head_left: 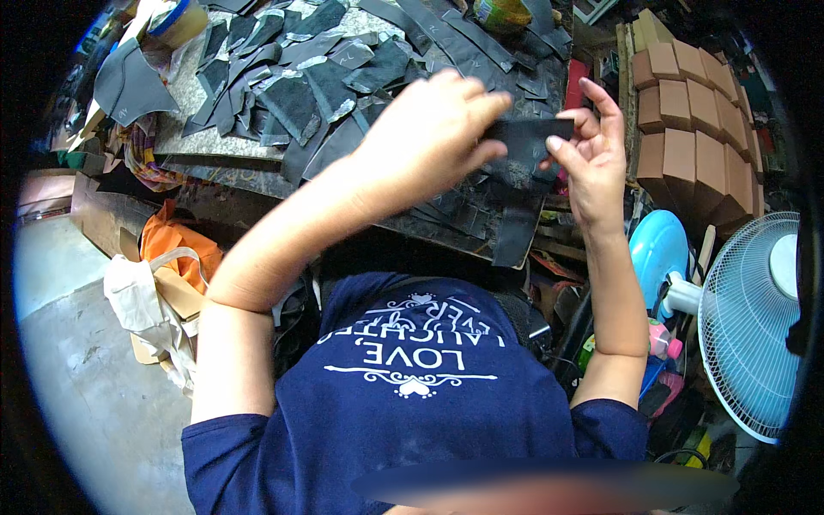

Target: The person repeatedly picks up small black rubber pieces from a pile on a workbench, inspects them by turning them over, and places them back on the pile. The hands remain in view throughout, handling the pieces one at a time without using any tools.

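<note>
Black leather piece (525, 137) pinched between left hand (429, 129) grip and right hand (592, 159) grip, above worktable (215, 142)

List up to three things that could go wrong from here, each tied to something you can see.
1. The dark piece is pinched only at its ends by the left hand and right hand; it might slip.
2. The strips overhang the bench edge and could slide off.
3. The fan stands close and could stir loose pieces.
</note>
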Tool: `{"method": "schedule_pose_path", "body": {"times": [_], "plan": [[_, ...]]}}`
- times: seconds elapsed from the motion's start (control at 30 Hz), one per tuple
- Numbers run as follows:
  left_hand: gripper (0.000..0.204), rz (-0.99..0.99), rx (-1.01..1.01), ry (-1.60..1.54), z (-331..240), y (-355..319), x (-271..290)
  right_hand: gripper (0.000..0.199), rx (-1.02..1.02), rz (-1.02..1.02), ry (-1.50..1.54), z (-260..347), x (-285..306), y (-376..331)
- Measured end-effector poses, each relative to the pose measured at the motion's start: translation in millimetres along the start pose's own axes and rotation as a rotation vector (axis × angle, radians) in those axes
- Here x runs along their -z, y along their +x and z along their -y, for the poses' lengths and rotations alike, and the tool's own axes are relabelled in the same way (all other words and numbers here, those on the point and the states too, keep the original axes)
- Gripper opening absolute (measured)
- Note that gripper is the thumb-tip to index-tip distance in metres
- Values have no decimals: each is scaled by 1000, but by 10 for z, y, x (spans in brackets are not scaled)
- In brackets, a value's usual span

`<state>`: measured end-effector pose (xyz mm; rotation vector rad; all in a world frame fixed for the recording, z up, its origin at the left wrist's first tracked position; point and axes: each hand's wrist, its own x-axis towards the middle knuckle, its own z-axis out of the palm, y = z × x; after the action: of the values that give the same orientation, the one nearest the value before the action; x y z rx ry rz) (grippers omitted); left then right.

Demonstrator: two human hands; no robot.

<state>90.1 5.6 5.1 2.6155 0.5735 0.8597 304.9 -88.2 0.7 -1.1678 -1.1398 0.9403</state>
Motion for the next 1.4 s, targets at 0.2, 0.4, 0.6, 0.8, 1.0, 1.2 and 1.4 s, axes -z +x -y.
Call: {"method": "schedule_pose_path", "body": {"times": [0.2, 0.4, 0.6, 0.8, 1.0, 1.2, 1.4], "plan": [[17, -36, 418, -684, -263, -215, -153, 87, -85, -6, 161, 145, -135, -224], [20, -33, 442, -672, -403, -290, -227, 80, -92, 29, 65, 172, -288, -278], [28, -69, 436, -591, -399, -366, -219, 74, -72, 23, -17, 154, -354, -244], [27, -40, 353, -481, -398, -390, -208, 75, 28, -18, -7, 123, -363, -207], [21, -122, 277, -430, -389, -439, -147, 74, 40, -55, -42, 139, -234, -132], [5, -202, 184, -385, -310, -556, -40, 79, 144, -143, -73, 202, -39, 5], [5, -264, 175, -353, -255, -608, -2, 81, 119, -183, -102, 235, 43, 120]]}}
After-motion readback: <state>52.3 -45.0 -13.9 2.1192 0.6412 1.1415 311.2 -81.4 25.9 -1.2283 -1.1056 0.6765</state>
